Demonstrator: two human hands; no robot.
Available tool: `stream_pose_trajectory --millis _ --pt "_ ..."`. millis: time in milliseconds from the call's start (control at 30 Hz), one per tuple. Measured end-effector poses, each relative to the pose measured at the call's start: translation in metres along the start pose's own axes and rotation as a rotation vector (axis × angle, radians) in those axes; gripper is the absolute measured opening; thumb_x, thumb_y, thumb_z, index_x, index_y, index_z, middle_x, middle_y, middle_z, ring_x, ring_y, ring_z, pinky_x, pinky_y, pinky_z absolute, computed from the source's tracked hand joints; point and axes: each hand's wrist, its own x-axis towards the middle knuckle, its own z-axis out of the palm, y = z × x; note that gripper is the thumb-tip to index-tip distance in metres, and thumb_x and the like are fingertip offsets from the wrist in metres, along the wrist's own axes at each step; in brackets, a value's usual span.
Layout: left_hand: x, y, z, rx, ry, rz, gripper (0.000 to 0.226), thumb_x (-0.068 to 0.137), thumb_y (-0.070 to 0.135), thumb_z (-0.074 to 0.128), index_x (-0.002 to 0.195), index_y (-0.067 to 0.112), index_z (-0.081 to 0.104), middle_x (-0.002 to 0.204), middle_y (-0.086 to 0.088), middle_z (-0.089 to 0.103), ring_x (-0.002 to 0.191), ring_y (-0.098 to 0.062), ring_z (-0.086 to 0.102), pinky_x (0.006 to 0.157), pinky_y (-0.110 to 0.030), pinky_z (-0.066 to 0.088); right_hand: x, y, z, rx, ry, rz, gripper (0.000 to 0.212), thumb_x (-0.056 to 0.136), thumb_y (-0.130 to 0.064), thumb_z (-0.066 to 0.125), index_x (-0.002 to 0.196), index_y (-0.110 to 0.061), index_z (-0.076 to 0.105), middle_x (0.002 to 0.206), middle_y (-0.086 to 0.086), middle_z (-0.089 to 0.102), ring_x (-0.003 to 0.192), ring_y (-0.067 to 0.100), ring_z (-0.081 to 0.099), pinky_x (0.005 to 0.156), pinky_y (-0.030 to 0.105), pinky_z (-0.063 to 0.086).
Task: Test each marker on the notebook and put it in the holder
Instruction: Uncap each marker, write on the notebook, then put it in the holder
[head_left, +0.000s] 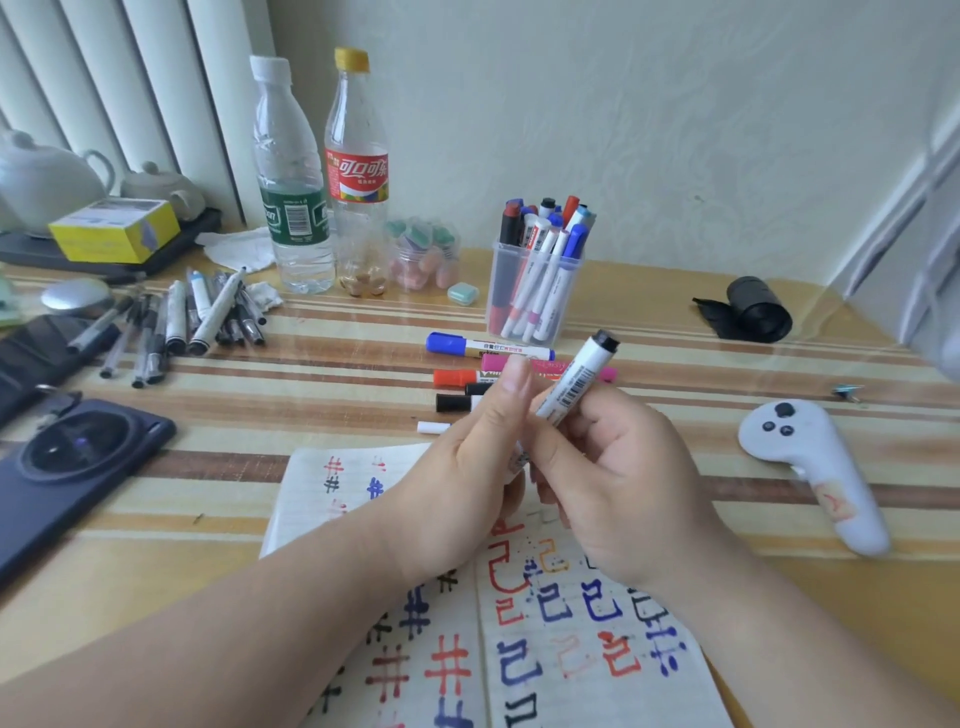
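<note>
Both hands hold one white marker with a black end, tilted up to the right above the open notebook. My right hand grips its barrel. My left hand grips its lower end, which is hidden between the fingers. The notebook pages carry red, blue and black test marks. The clear holder stands behind, filled with several markers. Loose markers lie between holder and hands: blue-capped, pink, red-capped and black-capped.
Several pens lie at the left by a phone. Two plastic bottles, a small jar and teapots stand at the back. A white controller and a black roll lie on the right.
</note>
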Motion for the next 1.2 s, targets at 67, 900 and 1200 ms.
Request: stream_pose_trajectory --millis 67,900,1200 --pt "0.0 0.005 0.001 -0.047 0.015 -0.012 0.086 0.074 0.096 0.039 0.117 0.027 0.069 0.08 0.014 0.068 0.067 -0.006 0.061 0.064 -0.025 0.046 -0.003 0.005 0.003 -0.088 0.003 -0.01 0.007 0.097 -0.023 0.066 0.092 -0.024 0.071 0.082 -0.008 0.072 0.081 0.014 0.069 0.068 0.025 0.054" --pt "0.002 0.018 -0.004 -0.189 0.091 0.079 0.048 0.093 0.065 0.038 0.107 0.026 0.063 0.087 -0.006 0.066 0.063 -0.023 0.056 0.064 -0.041 0.042 0.204 -0.037 -0.08 -0.13 0.474 0.035 0.013 0.081 -0.021 0.064 0.077 -0.009 0.06 0.066 0.009 0.046 0.062 0.021 0.038 0.05 0.032 0.035" --pt "0.005 0.015 -0.009 -0.22 0.147 0.061 0.055 0.083 0.077 0.047 0.096 0.026 0.064 0.088 -0.023 0.062 0.063 -0.028 0.052 0.067 -0.047 0.041 0.233 -0.023 -0.07 -0.572 0.35 -0.131 0.042 0.092 -0.021 0.068 0.131 -0.023 0.054 0.083 -0.004 0.059 0.072 0.012 0.057 0.069 0.023 0.046"
